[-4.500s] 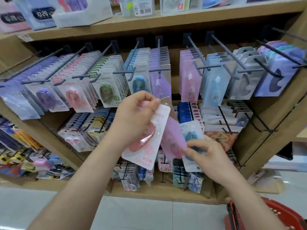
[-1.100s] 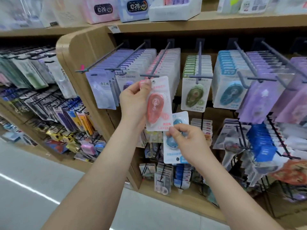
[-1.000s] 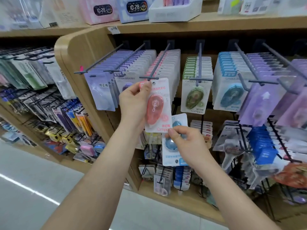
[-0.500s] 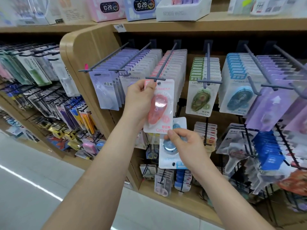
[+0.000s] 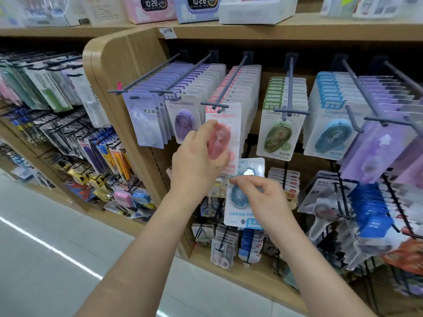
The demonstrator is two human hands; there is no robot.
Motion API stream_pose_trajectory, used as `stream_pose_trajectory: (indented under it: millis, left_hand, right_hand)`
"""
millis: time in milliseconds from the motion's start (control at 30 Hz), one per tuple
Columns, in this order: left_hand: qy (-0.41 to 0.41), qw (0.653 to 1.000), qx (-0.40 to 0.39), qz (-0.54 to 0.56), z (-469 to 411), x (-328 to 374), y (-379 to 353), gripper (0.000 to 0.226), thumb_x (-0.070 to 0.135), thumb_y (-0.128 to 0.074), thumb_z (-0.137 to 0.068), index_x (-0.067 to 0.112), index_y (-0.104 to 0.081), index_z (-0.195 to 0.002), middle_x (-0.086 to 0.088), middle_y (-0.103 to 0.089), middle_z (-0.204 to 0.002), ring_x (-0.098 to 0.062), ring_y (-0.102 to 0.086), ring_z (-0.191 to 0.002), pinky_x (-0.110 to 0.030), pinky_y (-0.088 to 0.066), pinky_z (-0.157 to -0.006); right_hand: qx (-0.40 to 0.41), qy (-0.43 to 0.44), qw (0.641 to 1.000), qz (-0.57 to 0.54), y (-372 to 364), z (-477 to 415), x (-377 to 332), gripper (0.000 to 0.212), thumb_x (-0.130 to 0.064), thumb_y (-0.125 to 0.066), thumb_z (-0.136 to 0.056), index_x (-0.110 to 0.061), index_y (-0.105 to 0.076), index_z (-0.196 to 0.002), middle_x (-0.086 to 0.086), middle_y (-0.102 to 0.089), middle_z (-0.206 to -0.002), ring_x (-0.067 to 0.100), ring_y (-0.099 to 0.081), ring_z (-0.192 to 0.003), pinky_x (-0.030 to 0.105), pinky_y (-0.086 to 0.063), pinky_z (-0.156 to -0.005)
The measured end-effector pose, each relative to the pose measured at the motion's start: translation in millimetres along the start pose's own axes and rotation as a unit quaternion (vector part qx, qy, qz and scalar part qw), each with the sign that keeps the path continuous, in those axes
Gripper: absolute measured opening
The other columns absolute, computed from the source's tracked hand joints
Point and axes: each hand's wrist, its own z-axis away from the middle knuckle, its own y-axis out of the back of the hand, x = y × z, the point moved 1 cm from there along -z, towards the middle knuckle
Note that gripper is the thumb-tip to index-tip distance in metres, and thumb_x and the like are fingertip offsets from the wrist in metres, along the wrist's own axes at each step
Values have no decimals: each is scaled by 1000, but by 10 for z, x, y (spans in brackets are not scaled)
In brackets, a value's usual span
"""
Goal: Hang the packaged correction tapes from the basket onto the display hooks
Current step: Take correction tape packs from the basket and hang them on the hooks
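A pink packaged correction tape point(image 5: 225, 136) hangs at the front tip of the display hook point(image 5: 225, 86) that carries the row of pink packs. My left hand point(image 5: 198, 161) grips its lower part, thumb over the pink blister. Just below, my right hand point(image 5: 263, 197) pinches a blue packaged correction tape point(image 5: 242, 195), held upright in front of the lower racks. The basket is out of view.
Neighbouring hooks carry purple packs point(image 5: 183, 120), green packs point(image 5: 280, 133) and blue packs point(image 5: 332, 136). A wooden shelf point(image 5: 274, 29) with clock boxes runs above. Lower wire racks hold scissors and small stationery. White floor lies at the lower left.
The pink pack went from held in front of the hook tip to hanging on it. My left hand slid down the pack. The right hand with the blue pack stayed below.
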Motion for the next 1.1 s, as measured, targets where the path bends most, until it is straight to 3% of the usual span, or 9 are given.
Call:
stream_pose_trajectory:
  millis: [100,200,333,500,567,700,767,967,1100]
  left_hand:
    - [5,1000,11,-10,-93,-9,-125,63,38,-74,-80,29,-49,-137,0,-58,-103,-24,-61,-89,-32,-44,-74]
    - [16,999,22,-18,-179,-25,-263,66,37,-72,-82,28,-44,-141,-5,-56,-110,-28,-60,-95,-32,-38,-73]
    - [14,999,31,-28,-182,-49,-312,67,40,-71,-84,27,-41,-143,-6,-56,-115,-27,-58,-100,-28,-35,-72]
    - [20,996,67,47,83,0,-196,52,31,-71,-87,23,-51,-135,0,-51,-104,-14,-51,-88,-30,-46,-77]
    - [37,987,60,143,215,17,-160,24,19,-58,-96,22,-64,-119,6,-58,-94,-8,-55,-83,-34,-51,-79]
    - [159,905,-77,386,348,175,-71,17,21,-55,-99,23,-72,-102,9,-72,-90,-7,-65,-84,-30,-54,-72]
    - [137,908,-97,383,379,205,-51,11,18,-64,-94,22,-73,-98,9,-74,-87,-3,-66,-80,-22,-53,-67]
    - [223,862,5,455,466,150,-78,12,10,-57,-97,19,-66,-94,3,-74,-82,-14,-69,-77,-33,-58,-67]
    - [257,842,-119,459,568,155,-119,23,-6,-58,-92,15,-60,-102,-3,-75,-80,-20,-72,-78,-38,-60,-68]
  right_hand:
    - [-14,-6,999,33,179,41,42,39,-4,-54,-96,-39,-69,-106,-25,-60,-116,-20,-55,-80,9,-47,-66]
    - [-44,13,999,-13,318,106,85,64,-4,-61,-95,-57,-48,-127,-22,-58,-132,-13,-58,-108,12,-52,-78]
    - [-27,-7,992,-119,376,143,128,84,-4,-71,-87,-49,-27,-143,1,-78,-99,20,-75,-91,40,-61,-72]
    - [-12,-19,987,-162,415,171,144,49,-24,-73,-71,-17,-64,-119,0,-78,-93,20,-76,-84,29,-59,-63]
    - [-19,-8,985,-170,433,183,158,39,-24,-71,-74,-20,-68,-112,0,-78,-96,19,-75,-86,28,-59,-65]
    - [-52,32,987,-151,474,197,120,29,-26,-68,-78,-39,-74,-103,-6,-76,-105,13,-73,-94,29,-59,-73]
    - [-77,49,986,-141,503,198,76,32,-25,-69,-79,-39,-73,-107,-5,-76,-106,13,-72,-95,29,-59,-74]
    - [-55,18,976,-210,656,140,65,37,-14,-79,-61,-18,-71,-97,3,-77,-92,15,-72,-80,25,-59,-67]
    - [86,-8,953,-289,772,76,60,15,-22,-74,-67,-14,-69,-78,-1,-73,-73,11,-65,-64,22,-53,-56]
